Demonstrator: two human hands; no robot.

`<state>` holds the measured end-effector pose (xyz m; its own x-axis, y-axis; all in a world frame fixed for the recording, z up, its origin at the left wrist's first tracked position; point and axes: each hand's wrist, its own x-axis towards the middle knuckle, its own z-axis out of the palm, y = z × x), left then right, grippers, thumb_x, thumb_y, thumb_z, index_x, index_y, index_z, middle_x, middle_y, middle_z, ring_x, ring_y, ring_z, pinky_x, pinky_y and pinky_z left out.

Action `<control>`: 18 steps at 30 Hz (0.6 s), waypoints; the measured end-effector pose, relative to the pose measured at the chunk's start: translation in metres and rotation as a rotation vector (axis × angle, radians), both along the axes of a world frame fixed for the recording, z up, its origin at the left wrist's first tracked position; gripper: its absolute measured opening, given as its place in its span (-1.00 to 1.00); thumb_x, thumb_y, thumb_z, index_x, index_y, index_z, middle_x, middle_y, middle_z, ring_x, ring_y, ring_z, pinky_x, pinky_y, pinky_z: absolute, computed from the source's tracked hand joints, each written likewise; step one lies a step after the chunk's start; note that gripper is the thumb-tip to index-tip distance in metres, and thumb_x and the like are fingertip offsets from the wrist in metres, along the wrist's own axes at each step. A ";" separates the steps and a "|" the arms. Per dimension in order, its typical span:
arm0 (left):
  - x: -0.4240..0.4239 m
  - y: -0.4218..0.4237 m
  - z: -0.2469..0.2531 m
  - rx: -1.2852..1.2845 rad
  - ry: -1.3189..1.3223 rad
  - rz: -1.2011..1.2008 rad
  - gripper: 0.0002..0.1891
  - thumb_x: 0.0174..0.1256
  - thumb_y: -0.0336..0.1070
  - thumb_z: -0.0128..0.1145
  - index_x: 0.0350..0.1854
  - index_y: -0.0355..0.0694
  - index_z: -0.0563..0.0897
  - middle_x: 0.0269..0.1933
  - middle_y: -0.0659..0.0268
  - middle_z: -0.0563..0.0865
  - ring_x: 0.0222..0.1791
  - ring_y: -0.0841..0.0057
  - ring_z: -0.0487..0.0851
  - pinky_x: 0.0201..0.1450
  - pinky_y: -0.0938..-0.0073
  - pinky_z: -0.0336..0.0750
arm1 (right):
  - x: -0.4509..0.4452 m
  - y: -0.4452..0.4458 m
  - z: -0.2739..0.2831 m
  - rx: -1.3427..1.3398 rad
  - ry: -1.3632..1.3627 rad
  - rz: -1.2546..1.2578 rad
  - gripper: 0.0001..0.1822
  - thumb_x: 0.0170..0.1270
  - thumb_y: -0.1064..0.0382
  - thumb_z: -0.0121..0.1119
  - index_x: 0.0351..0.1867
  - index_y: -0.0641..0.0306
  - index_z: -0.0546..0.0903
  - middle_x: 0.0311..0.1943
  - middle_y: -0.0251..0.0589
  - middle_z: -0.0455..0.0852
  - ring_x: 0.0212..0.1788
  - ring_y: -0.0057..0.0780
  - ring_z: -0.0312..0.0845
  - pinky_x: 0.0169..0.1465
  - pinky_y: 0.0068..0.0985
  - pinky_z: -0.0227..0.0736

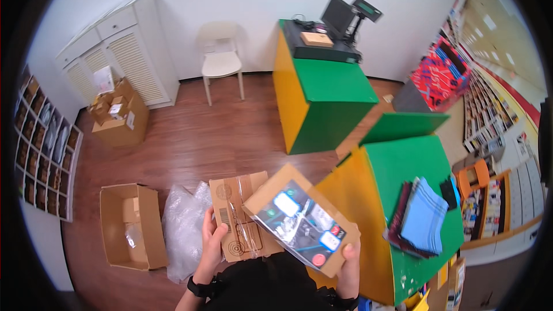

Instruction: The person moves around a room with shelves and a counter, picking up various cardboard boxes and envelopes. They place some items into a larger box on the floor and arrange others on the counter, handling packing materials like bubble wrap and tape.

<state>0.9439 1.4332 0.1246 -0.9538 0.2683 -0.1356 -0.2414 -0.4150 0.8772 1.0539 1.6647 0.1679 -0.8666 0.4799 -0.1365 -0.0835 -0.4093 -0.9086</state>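
Observation:
My left hand [212, 234] grips the left side of a taped cardboard box [242, 220], thumb on its printed face. In my right hand [351, 255] is a second box [302, 224], held by its lower right corner. That one is tilted, with brown cardboard margins around a dark printed panel bearing stickers, and it overlaps the right part of the taped box. Both boxes are in front of my body, above the floor. Crumpled clear bubble wrap [183, 229] lies just left of my left hand. Beyond it stands an open cardboard carton [162, 242] with a bit of clear plastic inside.
A green and yellow counter [414, 155] at my right bears folded cloths [425, 220]. Farther off, another counter [337, 82] carries a cash register with a monitor [339, 15]. A white chair [221, 62], a filled carton [123, 129] and a pigeonhole shelf [47, 147] stand around the floor.

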 end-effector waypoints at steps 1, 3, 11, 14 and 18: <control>-0.008 -0.004 -0.006 0.010 -0.036 0.039 -0.46 0.11 -0.33 -0.03 0.13 -0.33 0.11 0.03 0.11 0.38 0.01 0.48 0.39 0.01 0.48 0.33 | -0.021 -0.001 -0.002 0.119 -0.010 0.065 -0.33 -0.09 -0.04 0.23 -0.05 0.30 0.22 -0.19 -0.21 0.40 -0.09 -0.49 0.33 -0.02 -0.53 0.25; -0.023 -0.007 -0.016 0.034 -0.109 0.127 -0.47 0.12 -0.34 -0.04 0.13 -0.32 0.11 0.02 0.12 0.39 0.00 0.48 0.40 0.01 0.47 0.34 | -0.058 -0.010 0.003 0.114 -0.070 0.096 -0.37 -0.09 -0.05 0.22 -0.11 0.31 0.24 -0.23 -0.21 0.39 -0.13 -0.51 0.33 -0.04 -0.54 0.25; -0.131 0.008 -0.037 -0.104 -0.148 0.261 -0.48 0.15 -0.39 -0.06 0.16 -0.26 0.09 0.03 0.14 0.39 0.01 0.49 0.37 0.05 0.47 0.27 | -0.204 0.028 -0.050 -0.089 -0.018 0.337 -0.36 -0.02 0.01 0.11 0.02 0.36 0.23 -0.06 -0.13 0.38 0.01 -0.38 0.33 0.04 -0.43 0.26; -0.191 0.029 -0.023 -0.136 -0.102 0.331 -0.46 0.15 -0.44 -0.03 0.16 -0.25 0.05 0.05 0.13 0.38 0.04 0.50 0.37 0.06 0.50 0.28 | -0.277 0.056 -0.068 0.214 -0.045 0.408 -0.30 0.04 -0.04 0.05 0.13 0.35 0.17 0.02 -0.09 0.35 0.07 -0.32 0.30 0.08 -0.37 0.25; -0.259 0.025 -0.022 -0.198 -0.088 0.397 -0.41 0.13 -0.46 0.01 0.16 -0.25 0.01 0.07 0.12 0.36 0.05 0.50 0.37 0.08 0.50 0.27 | -0.371 0.062 -0.041 -0.161 -0.174 0.390 -0.29 0.06 -0.02 0.04 0.22 0.20 0.11 0.20 -0.22 0.17 0.19 -0.36 0.13 0.12 -0.47 0.19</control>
<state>0.6853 1.4578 0.1029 -0.9599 -0.1557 -0.2331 -0.1750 -0.3166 0.9323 0.6832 1.7270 0.1273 -0.9357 0.0830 -0.3428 0.2535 -0.5173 -0.8174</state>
